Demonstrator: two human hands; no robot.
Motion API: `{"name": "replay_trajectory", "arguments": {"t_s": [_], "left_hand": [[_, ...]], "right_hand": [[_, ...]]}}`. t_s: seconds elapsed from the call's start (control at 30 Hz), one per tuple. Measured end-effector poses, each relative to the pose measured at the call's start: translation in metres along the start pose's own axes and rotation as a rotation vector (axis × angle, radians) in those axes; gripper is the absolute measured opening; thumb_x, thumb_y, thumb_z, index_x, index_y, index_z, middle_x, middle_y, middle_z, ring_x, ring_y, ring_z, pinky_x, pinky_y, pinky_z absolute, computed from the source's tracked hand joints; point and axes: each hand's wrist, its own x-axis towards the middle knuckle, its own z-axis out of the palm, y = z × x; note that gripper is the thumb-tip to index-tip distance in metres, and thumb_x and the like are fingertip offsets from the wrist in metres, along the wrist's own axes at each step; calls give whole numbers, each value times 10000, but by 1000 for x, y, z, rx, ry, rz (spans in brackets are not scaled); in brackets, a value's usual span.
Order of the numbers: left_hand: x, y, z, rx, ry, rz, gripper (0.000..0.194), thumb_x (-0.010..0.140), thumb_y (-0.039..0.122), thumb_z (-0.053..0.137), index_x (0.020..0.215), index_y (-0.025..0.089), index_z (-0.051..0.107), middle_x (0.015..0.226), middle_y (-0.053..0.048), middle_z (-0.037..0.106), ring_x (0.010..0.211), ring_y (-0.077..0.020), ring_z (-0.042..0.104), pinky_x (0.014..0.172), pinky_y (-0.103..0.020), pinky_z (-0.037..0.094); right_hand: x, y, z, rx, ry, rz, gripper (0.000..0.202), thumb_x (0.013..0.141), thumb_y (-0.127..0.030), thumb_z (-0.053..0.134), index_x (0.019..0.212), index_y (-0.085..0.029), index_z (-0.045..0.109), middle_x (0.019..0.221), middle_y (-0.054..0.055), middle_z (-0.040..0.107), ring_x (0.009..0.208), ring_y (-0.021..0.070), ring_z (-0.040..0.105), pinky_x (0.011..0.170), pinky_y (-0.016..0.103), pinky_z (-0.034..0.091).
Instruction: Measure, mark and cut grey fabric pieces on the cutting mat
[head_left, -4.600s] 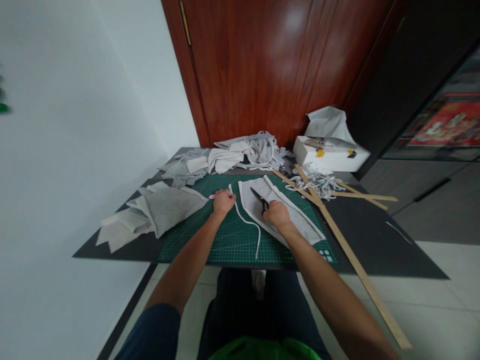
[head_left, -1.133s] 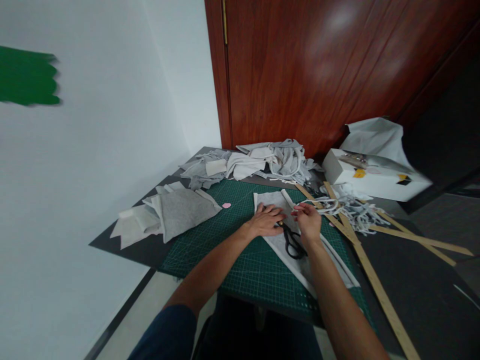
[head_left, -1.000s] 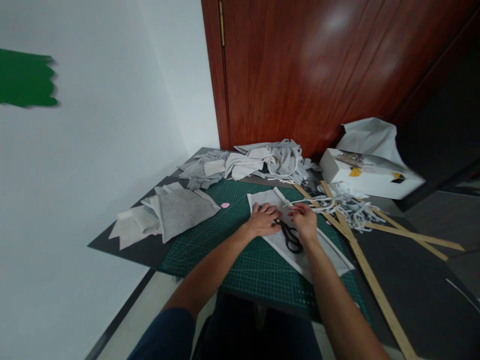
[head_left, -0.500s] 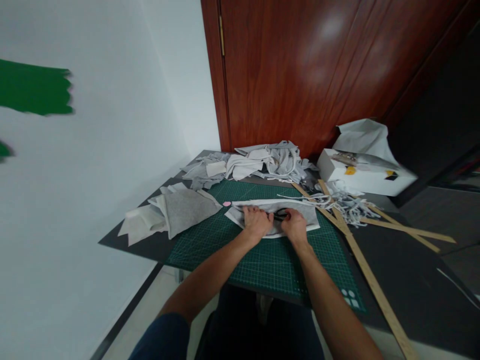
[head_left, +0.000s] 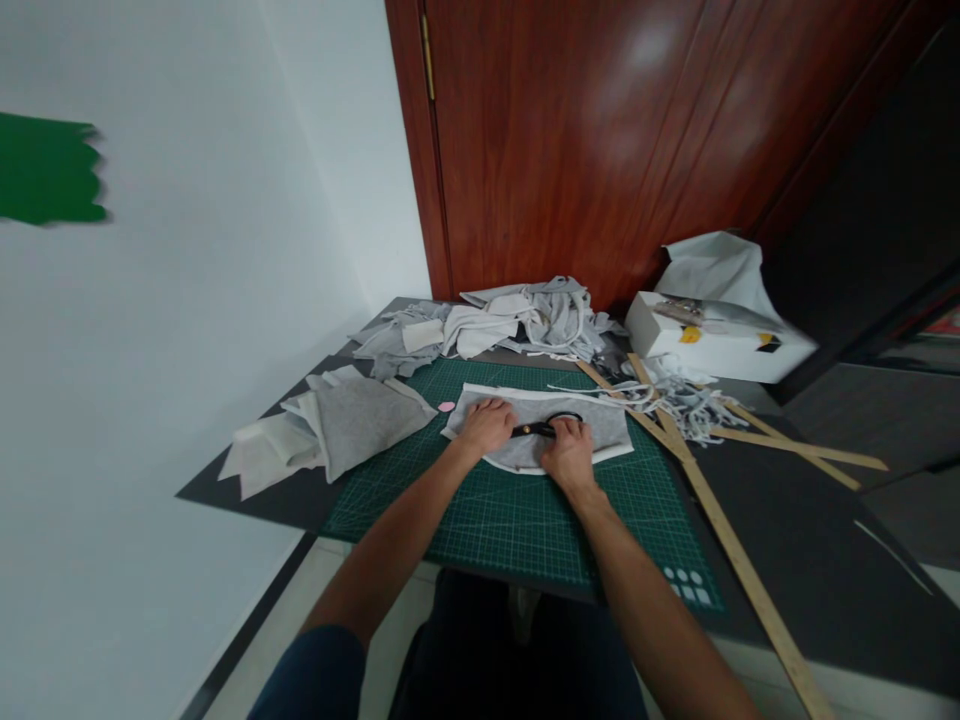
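A long grey cloth piece with white edges (head_left: 611,425) lies across the green cutting mat (head_left: 517,520). My left hand (head_left: 489,425) rests flat on its left part, fingers laid over the cloth near the tips of the black scissors (head_left: 532,429). Those scissors lie level over the middle of the cloth, blades pointing left and one handle loop in sight. My right hand (head_left: 570,455) is closed around the other handle, with its fingertips partly hidden. A small pink spot (head_left: 447,407) shows just left of the cloth.
Stacked grey and white cloth pieces (head_left: 367,420) lie at left. Behind the mat runs a heap of cloth scraps (head_left: 517,320). At right are wooden rulers (head_left: 742,560), a tangle of pale strips (head_left: 690,410) and a white box (head_left: 720,340) against the red-brown door (head_left: 555,140).
My left hand has slid left along the cloth, away from my right hand. The scissors show more plainly between them, and my right hand has shifted slightly left. The view has turned a little.
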Motion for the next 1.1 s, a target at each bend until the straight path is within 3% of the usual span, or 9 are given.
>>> {"name": "replay_trajectory", "arguments": {"t_s": [0.13,0.3,0.47,0.67,1.1], "left_hand": [[-3,-8,1,35,1,36,329,1057,267,411,1222,223,692,1457,-92,646,1401,-274,511,1184,-495,367],[-10,-11,7,40,54,-4,358,1077,316,391,1298,245,663,1522,-84,603,1477,-257,444,1233,-492,315],[-21,-2,14,31,76,-64,353,1077,363,404,1288,240,660,1520,-106,591,1471,-299,426,1243,-562,286],[-29,9,19,51,57,-102,467,1064,466,426,1421,207,580,1619,-165,479,1542,-379,331,1265,-647,215],[-28,8,17,92,71,-75,463,1050,471,454,1413,215,583,1600,-159,500,1514,-369,354,1247,-616,247]], "right_hand": [[-2,-2,-3,-15,-30,30,457,756,-70,570,1182,-136,723,1214,172,714,1135,354,551,931,442,444],[2,4,-2,6,-31,-31,480,733,-65,578,1187,-148,709,1215,161,725,1177,341,568,996,428,463],[9,19,1,45,-41,-51,571,650,-57,586,1204,-138,702,1226,164,729,1212,333,590,1085,452,469],[11,26,3,76,-28,-56,616,626,-55,583,1225,-122,711,1260,168,735,1263,333,595,1148,460,455],[10,26,8,86,8,-58,596,647,-38,571,1220,-99,725,1258,173,746,1258,327,609,1147,441,452]]}}
